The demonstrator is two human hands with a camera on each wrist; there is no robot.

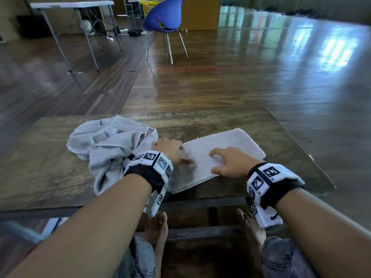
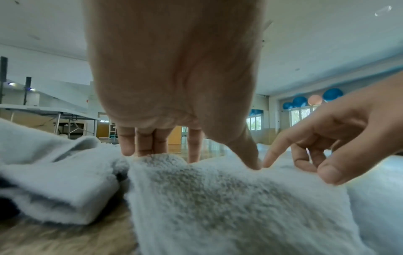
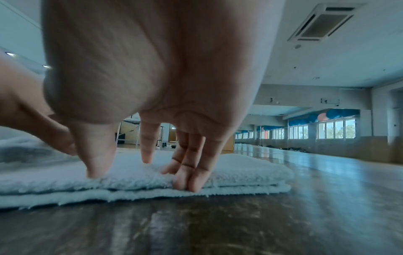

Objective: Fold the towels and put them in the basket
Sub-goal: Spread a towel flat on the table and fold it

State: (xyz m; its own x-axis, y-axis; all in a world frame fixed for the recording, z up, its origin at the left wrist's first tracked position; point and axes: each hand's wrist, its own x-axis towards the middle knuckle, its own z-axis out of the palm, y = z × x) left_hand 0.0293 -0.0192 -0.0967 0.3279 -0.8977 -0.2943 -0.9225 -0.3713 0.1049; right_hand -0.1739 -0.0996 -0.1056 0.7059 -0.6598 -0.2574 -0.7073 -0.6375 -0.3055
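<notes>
A pale grey towel (image 1: 230,145), folded into a long two-layer strip (image 3: 250,172), lies on the wooden table (image 1: 50,167). My left hand (image 1: 172,151) is at the strip's left end. Its fingers (image 2: 144,146) point straight down behind a small hump of cloth (image 2: 229,207), and the thumb presses on top. My right hand (image 1: 224,161) presses on the strip's middle with fingers spread. Its thumb (image 3: 96,165) is on top and the other fingertips are at the near edge. A second grey towel (image 1: 108,141) lies crumpled to the left, beside my left hand (image 2: 54,181).
The table's right part and far edge (image 1: 291,137) show bare wood. A blue chair (image 1: 164,15) and a white folding table (image 1: 72,5) stand on the floor beyond. Something yellow like a basket (image 1: 146,6) shows behind the chair. My bare feet (image 1: 156,227) are under the table.
</notes>
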